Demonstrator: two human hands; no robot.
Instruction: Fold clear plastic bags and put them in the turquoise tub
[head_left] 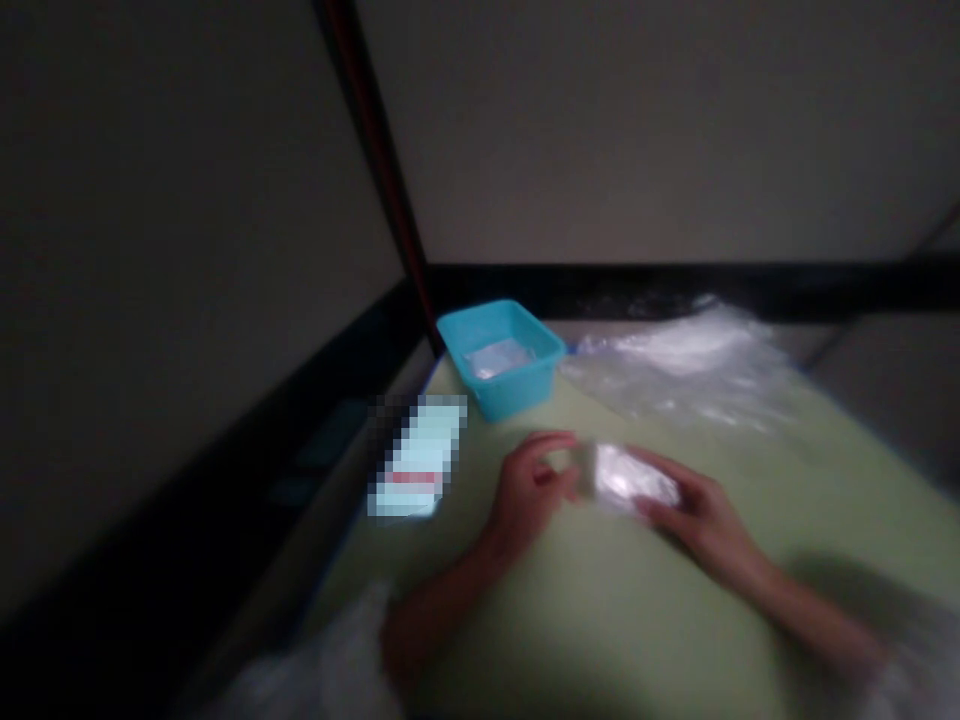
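Observation:
My right hand (694,505) grips a small, shiny packet (634,478), whitish and seemingly wrapped in clear plastic, over the pale green table. The fingers lie along its far side and the thumb along its near side. Just left of the packet, my left hand (529,490) is curved with thumb and fingers apart, and a narrow gap separates the fingertips from the packet. Nothing shows between those fingers. Blur hides what is inside the wrapping.
Beyond my left hand stands a turquoise basket (517,393) with whitish, shiny packets (499,358) inside. A heap of clear plastic (690,350) lies at the back right. Left of my hand is a bright, pixelated rectangle (420,455). Walls enclose the green table (600,620) behind and left.

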